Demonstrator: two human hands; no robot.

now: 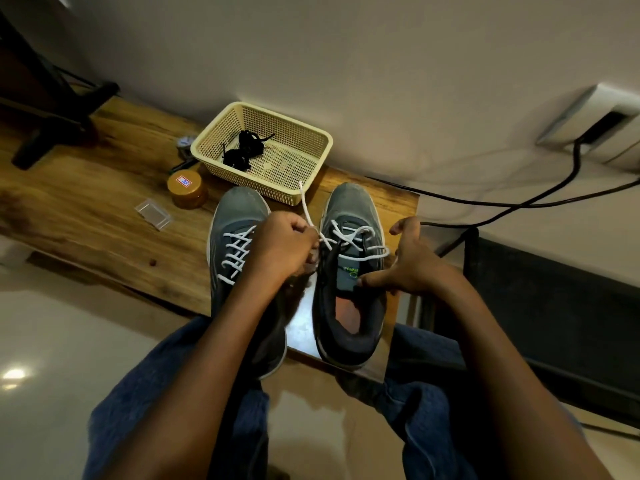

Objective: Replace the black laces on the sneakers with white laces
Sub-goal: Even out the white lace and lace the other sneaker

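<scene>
Fingers of the left hand curl tight round the white cord lace, pulling one end up and away from the right-side grey mesh sneaker, likely to draw slack through an eyelet. Right hand spreads wide, thumb pressing the tongue, steadying the shoe against the pull. Left-side grey mesh sneaker sits just beside, white lacing looks finished. Black laces lie bundled in the cream perforated plastic basket, out of the way behind the toes. Wooden surface ends close on the right; both heels overhang the near edge. Open room lies left, near an amber jar and a clear plastic box.
</scene>
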